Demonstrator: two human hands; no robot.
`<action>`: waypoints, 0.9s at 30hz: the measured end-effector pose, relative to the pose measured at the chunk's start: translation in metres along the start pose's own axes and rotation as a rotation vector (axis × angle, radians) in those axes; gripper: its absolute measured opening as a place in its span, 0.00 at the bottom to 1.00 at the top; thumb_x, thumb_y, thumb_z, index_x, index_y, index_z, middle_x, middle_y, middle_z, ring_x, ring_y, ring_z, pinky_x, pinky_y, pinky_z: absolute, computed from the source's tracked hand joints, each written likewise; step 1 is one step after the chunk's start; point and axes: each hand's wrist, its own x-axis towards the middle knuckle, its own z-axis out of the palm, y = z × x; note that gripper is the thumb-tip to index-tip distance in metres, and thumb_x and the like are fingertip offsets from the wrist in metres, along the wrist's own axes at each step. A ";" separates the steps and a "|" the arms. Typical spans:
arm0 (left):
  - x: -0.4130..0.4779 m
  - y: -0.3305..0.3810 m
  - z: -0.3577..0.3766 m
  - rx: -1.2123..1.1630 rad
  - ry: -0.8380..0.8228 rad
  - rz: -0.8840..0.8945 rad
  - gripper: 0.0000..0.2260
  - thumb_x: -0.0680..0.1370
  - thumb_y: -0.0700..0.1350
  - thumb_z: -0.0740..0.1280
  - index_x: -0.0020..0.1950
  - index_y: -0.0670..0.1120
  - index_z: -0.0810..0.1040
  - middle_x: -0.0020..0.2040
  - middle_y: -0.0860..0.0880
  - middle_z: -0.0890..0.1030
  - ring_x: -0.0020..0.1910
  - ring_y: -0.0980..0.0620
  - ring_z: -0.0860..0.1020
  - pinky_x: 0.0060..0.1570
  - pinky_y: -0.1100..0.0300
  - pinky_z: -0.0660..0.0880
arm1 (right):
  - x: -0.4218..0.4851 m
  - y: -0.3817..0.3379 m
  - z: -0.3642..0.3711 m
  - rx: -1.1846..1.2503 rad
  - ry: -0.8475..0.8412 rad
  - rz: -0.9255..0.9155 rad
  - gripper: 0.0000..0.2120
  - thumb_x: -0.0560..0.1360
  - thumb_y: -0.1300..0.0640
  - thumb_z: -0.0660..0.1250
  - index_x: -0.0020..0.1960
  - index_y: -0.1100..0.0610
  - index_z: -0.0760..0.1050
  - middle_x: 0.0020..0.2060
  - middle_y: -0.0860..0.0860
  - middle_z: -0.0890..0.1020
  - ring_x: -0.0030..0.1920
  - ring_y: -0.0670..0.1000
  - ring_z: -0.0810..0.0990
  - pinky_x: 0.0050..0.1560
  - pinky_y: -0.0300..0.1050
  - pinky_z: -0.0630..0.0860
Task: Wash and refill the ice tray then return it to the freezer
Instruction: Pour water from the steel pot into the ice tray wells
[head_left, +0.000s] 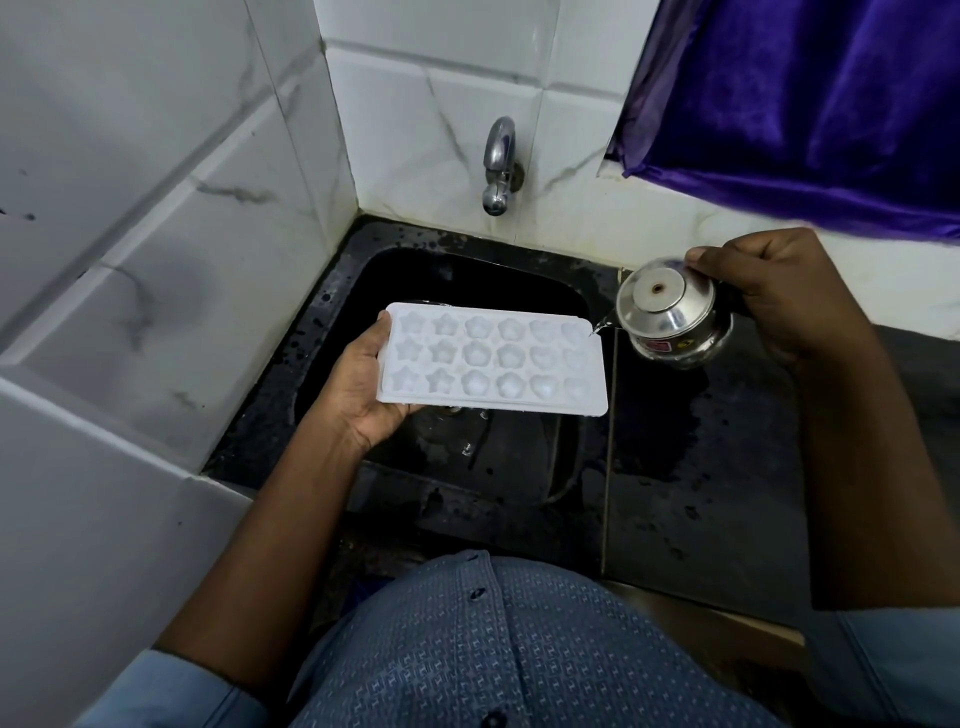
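A white ice tray (493, 359) with star and flower shaped cells is held level over the black sink (519, 467). My left hand (363, 379) grips its left end, thumb on the rim and fingers underneath. My right hand (769, 291) grips a small steel kettle (672, 317), tilted to the left. A thin stream of water runs from its spout onto the tray's far right corner.
A chrome tap (498, 166) juts from the white tiled wall above the sink. Wet black countertop (701, 467) lies to the right. A purple cloth (810, 104) hangs at the upper right. Tiled wall closes in on the left.
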 end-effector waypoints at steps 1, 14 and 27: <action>-0.001 0.000 0.001 -0.001 0.000 0.001 0.23 0.88 0.59 0.57 0.70 0.44 0.80 0.63 0.42 0.86 0.58 0.41 0.86 0.49 0.44 0.85 | -0.001 0.001 -0.001 -0.001 -0.004 0.000 0.25 0.72 0.48 0.78 0.39 0.72 0.78 0.37 0.69 0.76 0.40 0.59 0.73 0.46 0.55 0.70; 0.004 0.006 -0.001 -0.033 0.010 0.010 0.23 0.88 0.58 0.56 0.69 0.44 0.80 0.63 0.41 0.86 0.57 0.41 0.87 0.49 0.43 0.86 | -0.009 0.009 -0.005 -0.022 -0.020 -0.016 0.21 0.76 0.53 0.76 0.41 0.73 0.79 0.36 0.75 0.76 0.37 0.58 0.73 0.43 0.52 0.70; 0.013 0.002 -0.001 -0.008 0.039 0.004 0.24 0.87 0.60 0.56 0.70 0.44 0.80 0.63 0.41 0.86 0.60 0.40 0.85 0.58 0.40 0.82 | -0.016 0.009 0.000 -0.048 -0.059 0.020 0.20 0.78 0.56 0.74 0.35 0.71 0.77 0.32 0.62 0.74 0.35 0.56 0.70 0.39 0.47 0.68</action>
